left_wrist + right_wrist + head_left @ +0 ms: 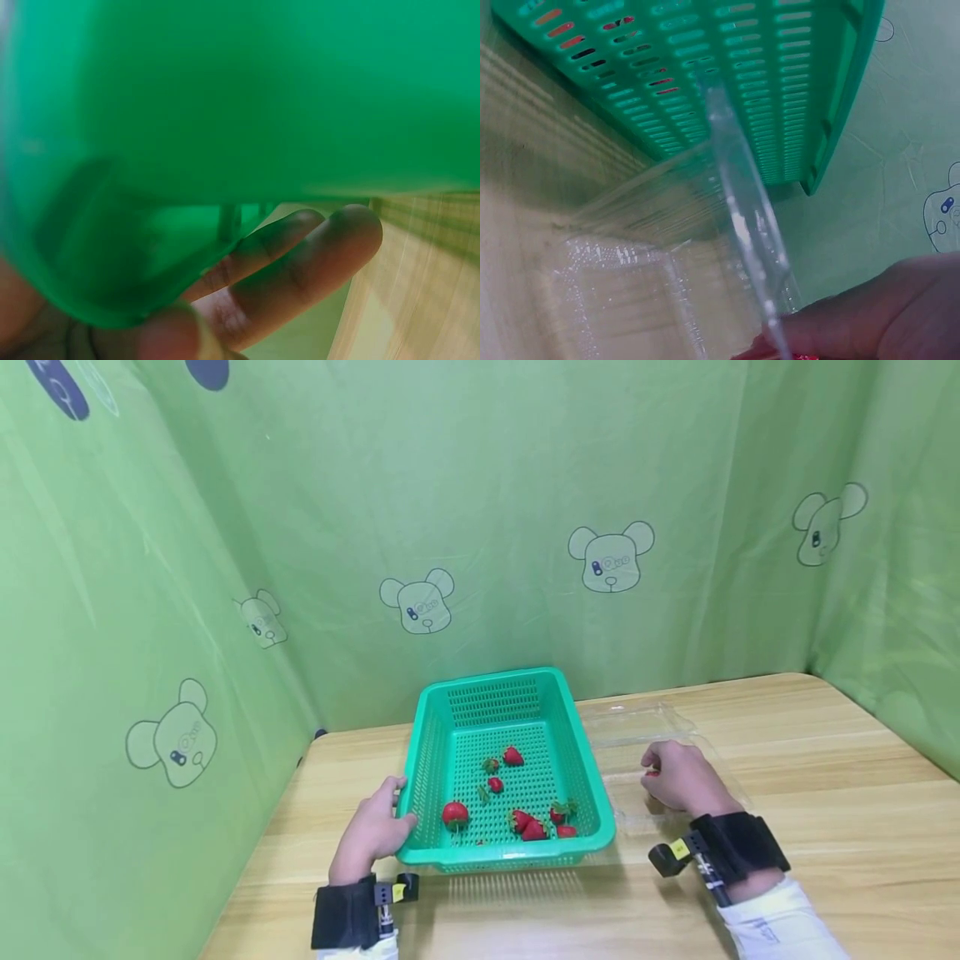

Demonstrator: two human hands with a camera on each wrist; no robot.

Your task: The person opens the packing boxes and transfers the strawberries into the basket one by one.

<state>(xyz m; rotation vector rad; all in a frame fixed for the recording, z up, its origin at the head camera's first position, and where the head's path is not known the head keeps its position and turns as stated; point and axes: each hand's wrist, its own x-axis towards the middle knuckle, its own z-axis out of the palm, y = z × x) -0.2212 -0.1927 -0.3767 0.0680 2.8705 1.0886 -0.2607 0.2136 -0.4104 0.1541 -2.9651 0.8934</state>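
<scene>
My left hand (372, 828) grips the left rim of a green plastic basket (595, 768), with the thumb over the rim and the fingers outside it. Against the green wall, the left wrist view shows the fingers (300, 274) from close up. On the right, my right hand (686, 777) pinches a small strawberry (652, 772), mostly covered by the fingers. That hand is over a clear plastic box (622, 727). The box's upright edge (746, 210) crosses in front of the hand in the right wrist view.
Several strawberries lie in the basket, including a round one (455, 815) at the left and a cluster (531, 827) near the front. The wooden table (840, 752) meets a green curtain (510, 527) behind and at both sides.
</scene>
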